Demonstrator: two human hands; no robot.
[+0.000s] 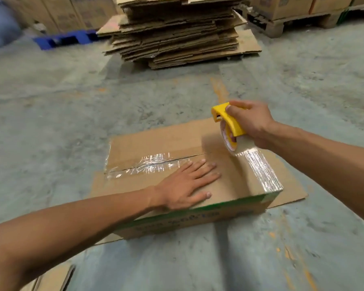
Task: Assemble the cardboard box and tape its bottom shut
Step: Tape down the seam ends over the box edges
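Note:
A cardboard box [147, 143] stands bottom-up on the concrete floor, its flaps folded shut. Clear tape [147, 163] covers the left part of the centre seam. My left hand [187, 183] lies flat, fingers spread, on the near flap beside the seam. My right hand [250, 120] grips a yellow tape dispenser [229, 120] with a roll of clear tape, held just above the box's right part. A shiny strip of tape [261, 171] runs from the roll down to the box's near right corner.
A flat cardboard sheet [290, 196] lies under the box. A tall stack of flattened boxes [176, 32] sits ahead. Printed cartons on a wooden pallet [292, 9] stand at the back right, a blue pallet [65, 39] at the back left. More cardboard [52, 278] lies at the bottom left.

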